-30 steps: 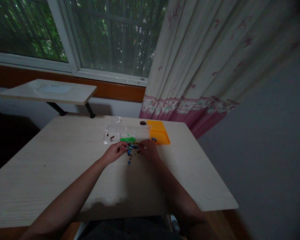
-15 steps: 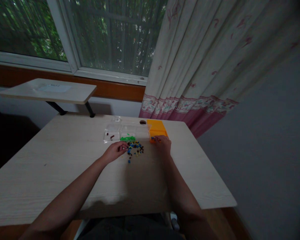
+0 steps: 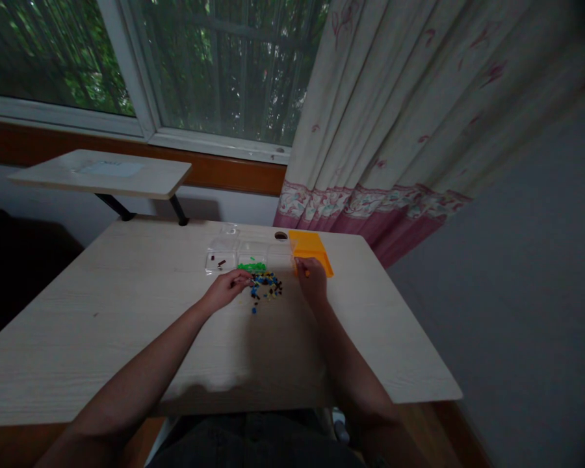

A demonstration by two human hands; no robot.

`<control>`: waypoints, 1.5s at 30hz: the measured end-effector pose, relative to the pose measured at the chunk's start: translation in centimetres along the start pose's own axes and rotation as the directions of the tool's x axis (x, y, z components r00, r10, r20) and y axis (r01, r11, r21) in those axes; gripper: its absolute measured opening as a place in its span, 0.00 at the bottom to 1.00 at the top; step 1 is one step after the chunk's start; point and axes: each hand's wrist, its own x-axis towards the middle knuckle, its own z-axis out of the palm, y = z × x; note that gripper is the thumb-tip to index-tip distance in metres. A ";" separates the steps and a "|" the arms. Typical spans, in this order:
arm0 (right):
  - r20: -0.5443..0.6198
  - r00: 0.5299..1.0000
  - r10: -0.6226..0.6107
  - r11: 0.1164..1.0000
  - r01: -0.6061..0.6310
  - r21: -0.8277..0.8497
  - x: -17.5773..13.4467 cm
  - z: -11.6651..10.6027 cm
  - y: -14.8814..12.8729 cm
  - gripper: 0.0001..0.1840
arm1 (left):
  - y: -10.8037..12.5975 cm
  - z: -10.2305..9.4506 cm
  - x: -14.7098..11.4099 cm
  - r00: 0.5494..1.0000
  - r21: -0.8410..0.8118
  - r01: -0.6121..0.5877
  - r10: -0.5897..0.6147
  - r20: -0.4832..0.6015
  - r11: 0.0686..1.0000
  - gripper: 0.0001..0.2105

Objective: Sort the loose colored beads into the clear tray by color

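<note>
A loose pile of small building bricks (image 3: 268, 285), blue, black and yellow, lies on the table. At its left edge is my left hand (image 3: 228, 288), thumb and fingers drawn together; whatever they hold is too small to make out. My right hand (image 3: 312, 279) is over the near left part of the orange box (image 3: 309, 244), its fingers closed and their contents hidden. Behind the pile, a clear divided tray (image 3: 224, 246) has green bricks (image 3: 252, 267) in one compartment and a few dark brown bricks (image 3: 221, 263) in the one to its left.
A round dark hole (image 3: 281, 235) is in the tabletop behind the tray. On the left a raised shelf (image 3: 160, 182) stands on black legs and bears a paper sheet. The curtain (image 3: 361, 143) hangs beyond the table's back right edge.
My right hand has shifted slightly left at the orange box, and the blue brick seen at its fingertips no longer shows. My left hand stays by the pile. The view has tilted slightly.
</note>
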 end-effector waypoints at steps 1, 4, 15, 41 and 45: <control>0.014 0.999 -0.034 0.999 0.033 0.031 -0.2 0.3 -0.7 0.17 | -0.1 0.0 0.0 1.000 -0.009 0.001 -0.001 0.002 1.000 0.16; 0.047 0.984 -0.170 0.980 0.164 0.109 -1.1 1.5 -3.0 0.14 | -0.4 -0.1 0.2 1.000 -0.020 -0.001 0.001 -0.003 1.000 0.17; 0.165 0.912 -0.375 0.921 0.347 0.174 -4.1 4.6 -6.1 0.10 | 1.1 0.4 0.0 1.000 -0.047 -0.006 0.007 0.023 0.999 0.18; 0.125 0.903 -0.412 0.907 0.393 0.149 -4.0 4.7 -5.8 0.09 | 0.3 0.5 -0.2 0.993 -0.091 0.004 0.006 0.116 0.996 0.19; 0.106 0.908 -0.405 0.910 0.389 0.141 -4.0 4.7 -5.9 0.08 | 0.7 0.4 -0.2 0.993 -0.123 0.015 0.000 0.119 0.992 0.20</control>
